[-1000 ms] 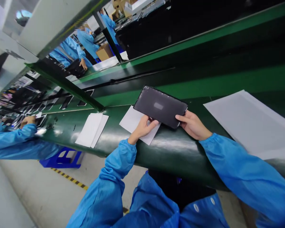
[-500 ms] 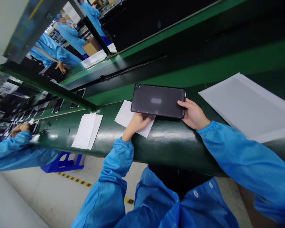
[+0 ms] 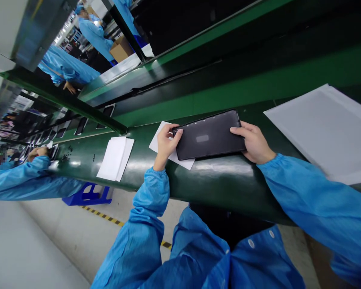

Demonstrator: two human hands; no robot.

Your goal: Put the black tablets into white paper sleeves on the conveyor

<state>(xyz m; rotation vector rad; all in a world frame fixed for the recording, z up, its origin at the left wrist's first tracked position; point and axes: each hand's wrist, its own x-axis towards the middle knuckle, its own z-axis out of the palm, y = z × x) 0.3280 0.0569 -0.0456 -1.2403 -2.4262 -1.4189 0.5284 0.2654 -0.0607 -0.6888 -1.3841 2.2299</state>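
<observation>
Over green bench (image 3: pixel 216 180): black rectangular panel (image 3: pixel 218 136), pale patch (image 3: pixel 202 138) mid-face, corner marking (image 3: pixel 175 130) too small to read. Left hand (image 3: pixel 166 144) pinches left end, right hand (image 3: pixel 253 141) right end, thumbs on face. White sheet (image 3: pixel 186 163) partly hidden beneath, paper stack (image 3: pixel 113 158) farther left.

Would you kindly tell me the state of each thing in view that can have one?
Dark panel, held at both ends, slanted
Left hand, gripping the panel's left end
Right hand, gripping its right end
Middle white paper, partly hidden behind panel
Left white sheets, overlapping, lying flat
Right white sheets, lying flat
Cardboard box, open or shut unclear
</observation>
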